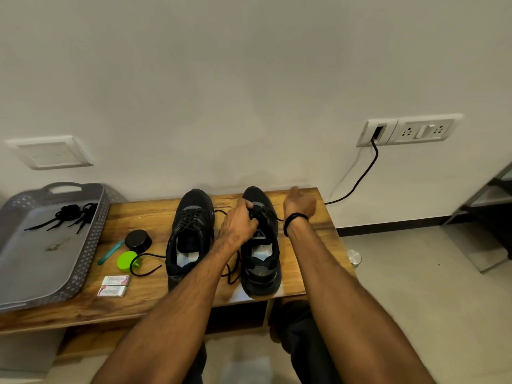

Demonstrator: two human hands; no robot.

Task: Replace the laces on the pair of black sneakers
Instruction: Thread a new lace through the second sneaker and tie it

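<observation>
Spare black laces [69,214] lay in the grey tray [94,236] at the left, and both sneakers stood side by side on the wooden bench [155,214], the left sneaker [191,225] untouched. The left hand [241,221] curled its fingers onto the lace [261,211] of the right sneaker [260,261]. Beside it the right hand [300,203] was too blurred to read its fingers. The lace looked soft, limp and light, best pinched near its stiff tip.
</observation>
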